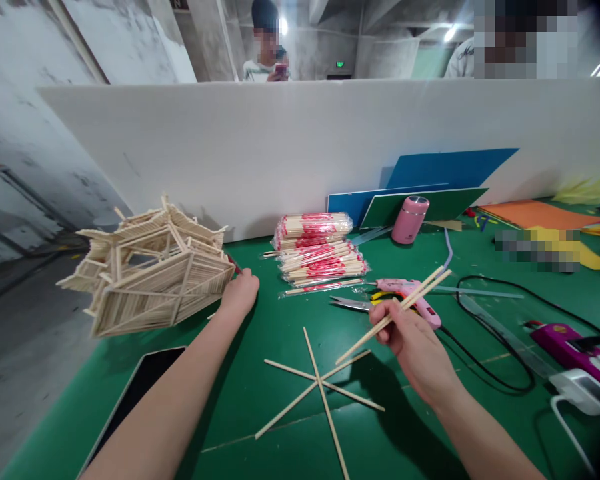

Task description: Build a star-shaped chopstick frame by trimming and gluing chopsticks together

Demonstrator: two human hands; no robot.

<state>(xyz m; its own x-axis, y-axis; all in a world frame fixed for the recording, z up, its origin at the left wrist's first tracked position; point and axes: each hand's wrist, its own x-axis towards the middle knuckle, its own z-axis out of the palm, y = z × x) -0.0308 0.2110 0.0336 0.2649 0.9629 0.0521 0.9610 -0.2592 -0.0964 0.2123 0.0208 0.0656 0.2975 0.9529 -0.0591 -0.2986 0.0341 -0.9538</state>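
My right hand is closed round a pair of wooden chopsticks, tilted above the green table. Below them, several chopsticks cross at one middle point as a star lying on the tabletop. My left hand reaches forward, its fingers closed at a slim dark red object; its kind is not clear. Just left of that hand stands a house-like model built of wooden sticks. Scissors and a pink glue gun lie behind my right hand, partly hidden by it.
Wrapped bundles of chopsticks lie at the back middle. A pink flask stands before blue and green boards. A black cable loops near a purple power strip. A tablet lies under my left forearm. A white panel rises behind.
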